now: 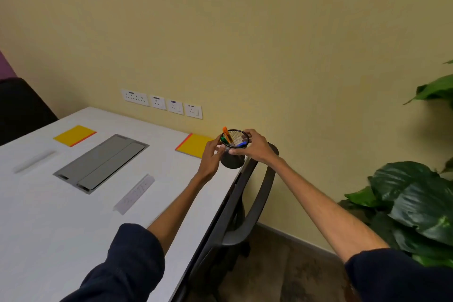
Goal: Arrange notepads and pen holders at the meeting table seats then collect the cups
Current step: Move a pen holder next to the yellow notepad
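A black mesh pen holder [232, 160] with orange, green and blue markers stands at the right edge of the white table [61, 216]. My right hand [255, 146] grips its rim and side from the right. Against its left side, my left hand [212, 154] holds it with curled fingers. A yellow notepad [192, 144] with an orange spine lies just left of the holder. Another yellow notepad [73, 135] lies at the table's far left side.
A grey cable hatch [101, 163] is set in the table's middle, with a clear name stand [134, 195] near it. A black chair [247, 203] is tucked at the right edge, another [22, 108] at the far left. Leafy plants [414, 203] stand on the right.
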A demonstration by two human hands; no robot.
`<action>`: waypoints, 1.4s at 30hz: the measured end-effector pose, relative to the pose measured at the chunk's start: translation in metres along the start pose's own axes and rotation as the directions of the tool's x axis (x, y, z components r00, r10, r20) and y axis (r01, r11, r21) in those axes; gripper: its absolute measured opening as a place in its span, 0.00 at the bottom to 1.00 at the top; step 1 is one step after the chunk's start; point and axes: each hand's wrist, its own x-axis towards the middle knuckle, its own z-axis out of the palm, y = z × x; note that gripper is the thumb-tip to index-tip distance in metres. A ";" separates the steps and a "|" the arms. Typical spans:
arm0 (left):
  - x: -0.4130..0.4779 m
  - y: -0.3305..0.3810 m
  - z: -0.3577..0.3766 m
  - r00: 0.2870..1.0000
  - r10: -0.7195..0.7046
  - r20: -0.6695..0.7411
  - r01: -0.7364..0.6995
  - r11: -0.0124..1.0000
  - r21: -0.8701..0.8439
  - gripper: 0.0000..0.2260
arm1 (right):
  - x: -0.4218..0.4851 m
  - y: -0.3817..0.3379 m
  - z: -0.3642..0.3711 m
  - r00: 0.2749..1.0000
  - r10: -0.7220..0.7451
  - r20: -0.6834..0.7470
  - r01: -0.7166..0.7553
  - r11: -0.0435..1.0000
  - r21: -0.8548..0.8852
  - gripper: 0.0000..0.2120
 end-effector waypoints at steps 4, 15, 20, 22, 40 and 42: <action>0.037 -0.005 0.019 0.999 -0.028 -0.022 0.028 1.000 -0.010 0.20 | 0.037 0.014 -0.014 1.000 -0.019 -0.003 0.019 0.999 -0.048 0.42; 0.101 -0.024 0.061 0.990 -0.042 -0.135 0.049 0.998 0.047 0.19 | 0.111 0.060 -0.030 0.994 -0.085 0.072 0.089 0.995 -0.053 0.38; 0.131 -0.024 0.084 0.972 -0.081 -0.222 0.093 0.995 0.043 0.20 | 0.155 0.079 -0.044 0.983 -0.115 0.142 0.120 0.992 -0.029 0.41; 0.140 -0.024 0.093 0.958 -0.102 -0.267 0.124 0.990 0.068 0.20 | 0.172 0.086 -0.050 0.974 -0.136 0.183 0.144 0.989 -0.031 0.41; 0.192 -0.085 0.056 0.804 -0.179 -0.567 0.319 0.935 0.157 0.19 | 0.307 0.080 0.042 0.787 -0.310 0.533 0.376 0.927 -0.016 0.46; 0.199 -0.100 0.042 0.780 -0.191 -0.596 0.332 0.933 0.136 0.18 | 0.320 0.079 0.063 0.773 -0.319 0.548 0.387 0.922 -0.009 0.46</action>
